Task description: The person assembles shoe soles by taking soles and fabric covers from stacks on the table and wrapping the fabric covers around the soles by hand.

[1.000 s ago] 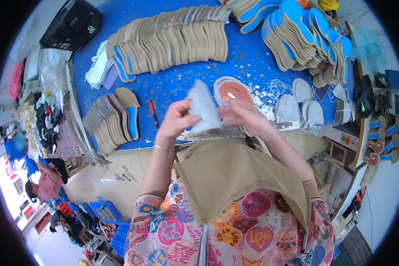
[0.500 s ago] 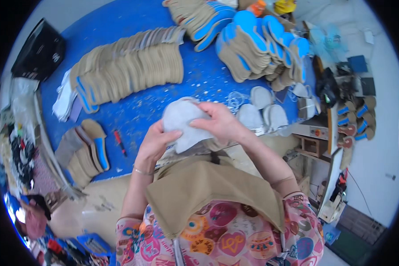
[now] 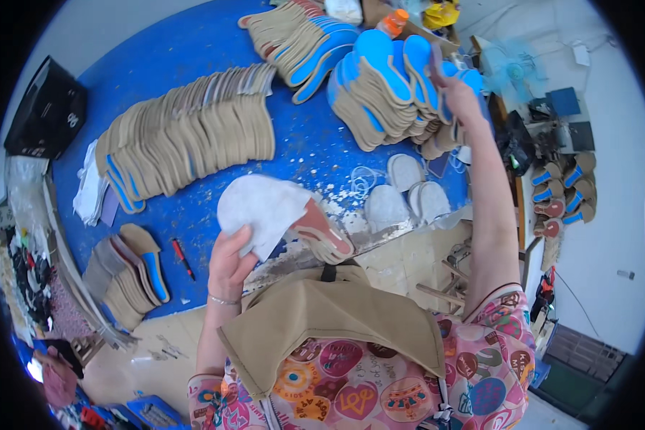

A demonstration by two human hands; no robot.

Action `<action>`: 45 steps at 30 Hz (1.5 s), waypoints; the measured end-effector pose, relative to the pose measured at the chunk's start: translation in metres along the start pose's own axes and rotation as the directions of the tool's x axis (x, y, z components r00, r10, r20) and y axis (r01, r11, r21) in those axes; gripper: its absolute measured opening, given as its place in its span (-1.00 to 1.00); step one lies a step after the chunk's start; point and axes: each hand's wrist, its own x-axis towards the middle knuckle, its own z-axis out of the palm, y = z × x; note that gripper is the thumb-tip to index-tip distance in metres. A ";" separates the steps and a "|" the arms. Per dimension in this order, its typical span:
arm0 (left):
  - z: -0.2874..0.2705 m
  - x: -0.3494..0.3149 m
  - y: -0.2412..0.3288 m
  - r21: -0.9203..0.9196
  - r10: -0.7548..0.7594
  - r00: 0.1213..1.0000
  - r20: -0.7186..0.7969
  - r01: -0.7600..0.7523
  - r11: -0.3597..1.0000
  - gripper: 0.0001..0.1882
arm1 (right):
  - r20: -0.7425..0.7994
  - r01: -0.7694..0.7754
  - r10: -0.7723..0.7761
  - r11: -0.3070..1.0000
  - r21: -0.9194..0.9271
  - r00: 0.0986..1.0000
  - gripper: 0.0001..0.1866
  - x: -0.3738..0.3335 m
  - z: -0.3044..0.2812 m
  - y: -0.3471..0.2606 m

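My left hand [image 3: 231,259] is closed on a slipper [image 3: 259,209] over the near edge of the blue table. Its pale grey-white toe cover faces up, and a reddish-brown sole part shows at the right end. At the far right, my right hand [image 3: 457,97] is at a pile of tan insoles with bright blue patches [image 3: 376,64]. A thin mauve-brown strip [image 3: 436,64] shows by its fingertips; whether the fingers grip it is unclear. Several loose pale grey toe covers [image 3: 387,208] lie on the table to the right.
A long row of tan insoles [image 3: 186,136] spans the table's left half, with another stack [image 3: 301,43] behind. A small stack [image 3: 125,276] and a red pen [image 3: 183,259] lie near left. A black bin [image 3: 46,107] stands far left. White cord [image 3: 365,179] lies beside the toe covers.
My right hand has let go of the slipper and reached away to the far-right insole pile. My left hand keeps the slipper, now lower left, with its reddish-brown end exposed.
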 end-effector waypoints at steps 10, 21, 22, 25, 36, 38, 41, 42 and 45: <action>-0.023 0.006 -0.003 0.007 0.155 0.971 0.184 -0.159 0.987 -0.51 | -0.012 0.039 0.074 -0.378 0.925 0.997 -0.65 -0.128 -0.012 -0.118; -0.002 -0.004 0.000 -0.169 0.147 0.941 0.305 -0.099 0.981 -0.49 | 0.160 -0.507 -0.574 -0.517 0.690 0.803 -0.55 -0.238 0.010 -0.238; -0.003 -0.005 0.000 -0.178 0.158 0.926 0.344 -0.101 0.979 -0.49 | 0.217 -0.507 -0.595 -0.378 0.775 0.774 -0.57 -0.243 0.012 -0.239; -0.006 -0.009 0.000 -0.151 0.156 0.896 0.416 -0.101 0.983 -0.48 | 0.270 -0.519 -0.639 -0.238 0.821 0.720 -0.64 -0.249 0.012 -0.245; 0.000 -0.018 -0.001 -0.237 0.233 0.856 0.462 -0.134 0.962 -0.48 | 0.334 -0.559 -0.653 -0.168 0.812 0.680 -0.61 -0.253 0.005 -0.256; -0.003 -0.017 -0.003 -0.259 0.237 0.851 0.469 -0.124 0.958 -0.48 | 0.340 -0.566 -0.649 -0.171 0.807 0.680 -0.61 -0.253 0.007 -0.256; -0.005 -0.019 -0.004 -0.299 0.245 0.859 0.450 -0.114 0.947 -0.48 | 0.338 -0.565 -0.660 -0.159 0.809 0.671 -0.61 -0.252 0.010 -0.257; -0.005 -0.019 -0.005 -0.317 0.243 0.871 0.426 -0.108 0.942 -0.48 | 0.341 -0.571 -0.654 -0.171 0.803 0.675 -0.62 -0.252 0.010 -0.257; 0.003 -0.018 -0.007 -0.378 0.264 0.871 0.413 -0.099 0.921 -0.48 | 0.376 -0.597 -0.638 -0.166 0.785 0.672 -0.63 -0.253 0.013 -0.258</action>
